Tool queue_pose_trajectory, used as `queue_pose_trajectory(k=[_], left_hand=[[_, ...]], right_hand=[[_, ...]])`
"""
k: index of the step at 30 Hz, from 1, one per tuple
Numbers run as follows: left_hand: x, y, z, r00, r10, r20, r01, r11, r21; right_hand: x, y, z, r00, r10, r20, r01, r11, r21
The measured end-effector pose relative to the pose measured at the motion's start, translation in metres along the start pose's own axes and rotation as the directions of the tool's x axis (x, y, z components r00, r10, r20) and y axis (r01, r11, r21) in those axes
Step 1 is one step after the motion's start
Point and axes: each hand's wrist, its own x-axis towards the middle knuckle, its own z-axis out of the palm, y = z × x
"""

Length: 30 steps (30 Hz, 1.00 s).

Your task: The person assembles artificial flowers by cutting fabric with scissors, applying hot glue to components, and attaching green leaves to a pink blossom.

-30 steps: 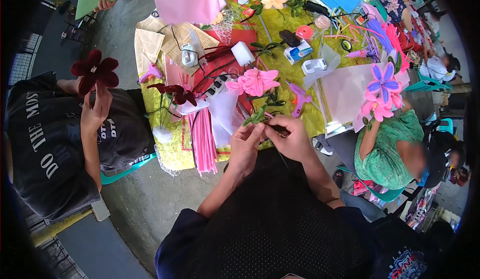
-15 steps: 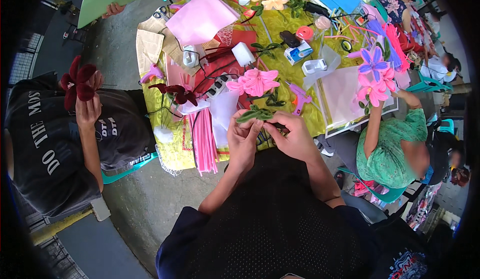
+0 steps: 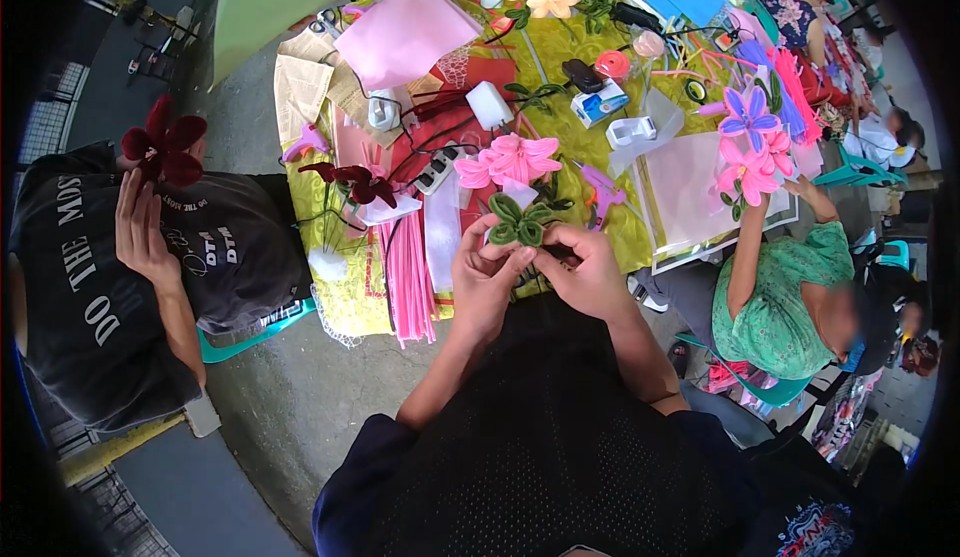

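Between both hands, near the table's front edge, I hold a green fuzzy cluster of looped leaves (image 3: 518,219). My left hand (image 3: 482,269) pinches it from the left and below, with the thumb raised under it. My right hand (image 3: 582,267) grips it at the lower right, fingers curled. Just beyond lie pink fuzzy flowers (image 3: 507,161). A lilac glue gun (image 3: 607,192) is to the right of my hands, and a bundle of pink fuzzy strips (image 3: 400,287) is to the left.
The yellow-covered table (image 3: 645,232) carries papers, cords, chargers and tape. A co-worker in black (image 3: 100,287) at the left holds a maroon flower (image 3: 163,145). A person in green (image 3: 775,307) at the right holds pink and purple flowers (image 3: 750,152). A green sheet (image 3: 255,7) is held at the top.
The leaf cluster has turned upright between my fingers, its loops now fanned out toward the camera. The pink sheet at the top was lowered onto the table, and the left co-worker's flower hand has shifted.
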Motion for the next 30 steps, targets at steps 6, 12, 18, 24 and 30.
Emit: queue_pose_trajectory(k=[6,12,18,24,30], left_hand=[[0.01,0.005,-0.015,0.986,-0.016,0.164,0.005,0.998,0.064],[0.02,0.014,-0.02,0.935,-0.142,0.325,0.158,0.987,-0.022],[0.025,0.012,-0.029,0.956,-0.168,0.24,0.147,0.984,0.105],[0.019,0.006,-0.015,0.99,-0.118,0.082,0.098,0.972,0.214],[0.018,0.006,-0.01,0.996,-0.02,0.092,-0.01,0.95,0.313]], right_hand=[[0.003,0.013,-0.011,0.966,0.151,0.208,-0.203,0.945,0.258],[0.005,0.024,-0.007,0.952,0.073,0.297,-0.218,0.843,0.491],[0.005,0.014,0.006,0.982,0.151,0.116,-0.185,0.907,0.379],[0.005,0.017,0.011,0.955,-0.241,-0.172,0.202,0.956,-0.214],[0.004,0.004,0.009,0.974,-0.184,-0.13,0.147,0.955,-0.257]])
